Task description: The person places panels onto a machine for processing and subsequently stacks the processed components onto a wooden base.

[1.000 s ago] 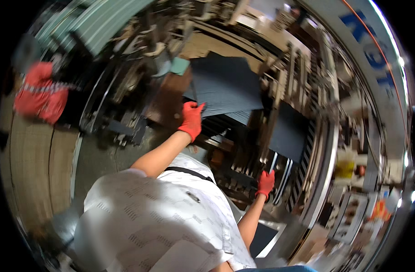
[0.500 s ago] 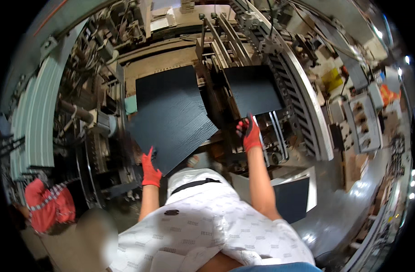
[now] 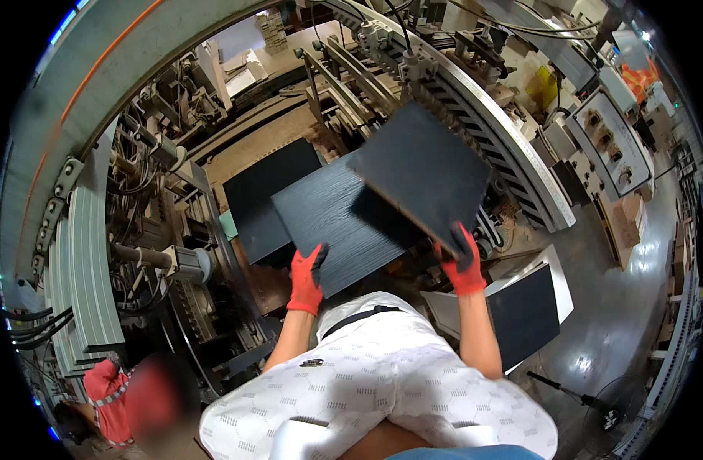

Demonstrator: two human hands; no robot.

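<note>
My left hand, in a red glove with dark fingertips, is closed on the near left edge of a dark wood-grain board. In my right hand, gloved alike, is the near corner of a second dark panel with a thin brown edge. This panel is tilted up and overlaps the right part of the wood-grain board, casting a shadow on it. Some of my right fingers are hidden by the panel. Another black board lies to the left, partly beneath the wood-grain one.
Machine rails run beyond the boards, and a long metal beam curves along the right. A cylinder juts in at the left. A black panel leans by my right forearm. Another person's red sleeve shows at lower left.
My right hand has gone from bare fingertips near the right-hand panel to gripping it, and the panel is now raised and tilted. The wood-grain board has shifted right with my left hand.
</note>
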